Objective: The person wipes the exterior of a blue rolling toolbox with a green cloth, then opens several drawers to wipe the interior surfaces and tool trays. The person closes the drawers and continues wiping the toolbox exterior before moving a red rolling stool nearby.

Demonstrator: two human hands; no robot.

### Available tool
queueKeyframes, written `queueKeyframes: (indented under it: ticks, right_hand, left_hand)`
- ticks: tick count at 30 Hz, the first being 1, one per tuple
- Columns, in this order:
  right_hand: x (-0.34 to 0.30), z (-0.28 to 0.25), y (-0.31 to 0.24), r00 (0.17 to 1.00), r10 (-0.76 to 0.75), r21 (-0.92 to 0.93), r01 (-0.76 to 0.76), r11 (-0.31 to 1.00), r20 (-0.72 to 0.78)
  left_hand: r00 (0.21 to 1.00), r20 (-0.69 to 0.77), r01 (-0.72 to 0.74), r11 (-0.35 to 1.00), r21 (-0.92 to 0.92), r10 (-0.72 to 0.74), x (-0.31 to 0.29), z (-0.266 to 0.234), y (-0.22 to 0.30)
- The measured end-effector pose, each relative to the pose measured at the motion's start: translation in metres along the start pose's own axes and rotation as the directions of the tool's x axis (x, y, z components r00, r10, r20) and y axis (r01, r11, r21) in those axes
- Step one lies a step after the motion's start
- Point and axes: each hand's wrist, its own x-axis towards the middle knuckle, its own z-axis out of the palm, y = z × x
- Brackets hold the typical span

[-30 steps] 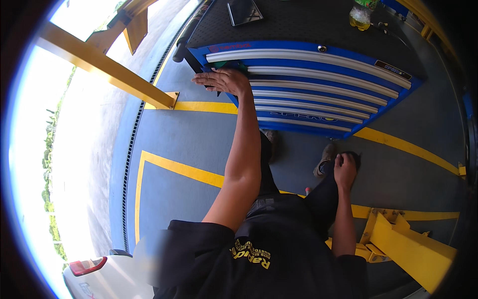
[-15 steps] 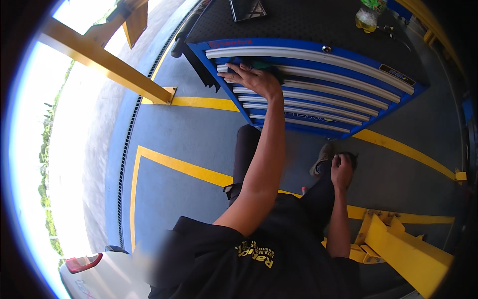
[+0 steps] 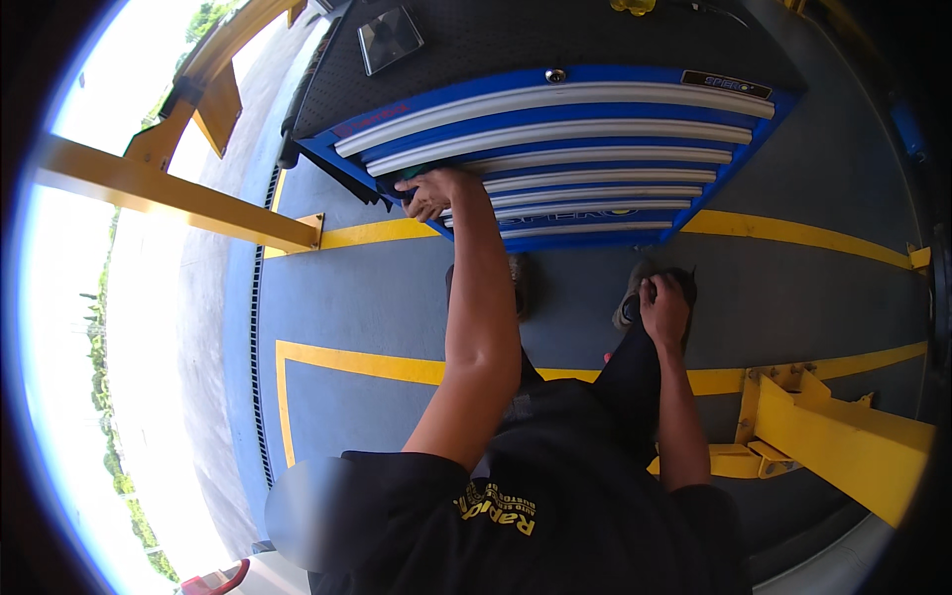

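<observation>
A blue tool cabinet with several drawers and pale metal handle strips stands in front of me. My left hand is at the left end of the drawer fronts, below the second strip, its fingers bent around a dark green cloth. Most of the cloth is hidden behind the hand, against the cabinet. Over my bent right knee lies my right hand, fingers curled in; whether anything is inside them is hidden.
A dark flat device with a glossy face lies on the cabinet's black ribbed top. Yellow steel beams stand at the left and lower right. Yellow lines mark the grey floor. Part of a pale vehicle shows at the lower left.
My left hand with the cloth has moved down the drawer fronts to a lower strip at the left end, and its fingers have bent. My view has shifted; the right hand stays at the knee.
</observation>
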Motion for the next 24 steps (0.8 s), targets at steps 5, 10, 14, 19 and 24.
queueKeyframes:
  ticks: [5, 10, 14, 19, 24]
  right_hand:
    - [0.004, -0.005, -0.006, 0.998, -0.001, -0.004, 0.001, 1.0, 0.055]
    - [0.005, 0.002, -0.013, 0.998, -0.006, -0.002, 0.006, 1.0, 0.062]
    - [0.007, -0.003, -0.019, 0.995, -0.016, -0.022, 0.018, 1.0, 0.101]
    - [-0.001, 0.004, 0.008, 0.998, -0.048, -0.028, 0.049, 0.998, 0.04]
    - [-0.01, -0.004, 0.022, 0.999, 0.012, -0.023, -0.012, 1.0, 0.03]
  left_hand:
    - [0.999, -0.002, -0.04, 0.922, -0.384, 0.042, -0.027, 0.02, -0.022]
    - [0.933, 0.252, -0.137, 0.899, -0.416, 0.259, -0.083, 0.031, -0.092]
    - [0.788, 0.433, -0.324, 0.892, -0.315, 0.438, -0.135, 0.013, -0.145]
    - [0.746, 0.522, -0.316, 0.91, -0.27, 0.414, -0.12, 0.003, -0.129]
    - [0.905, 0.258, -0.204, 0.879, -0.431, 0.337, -0.002, -0.01, -0.052]
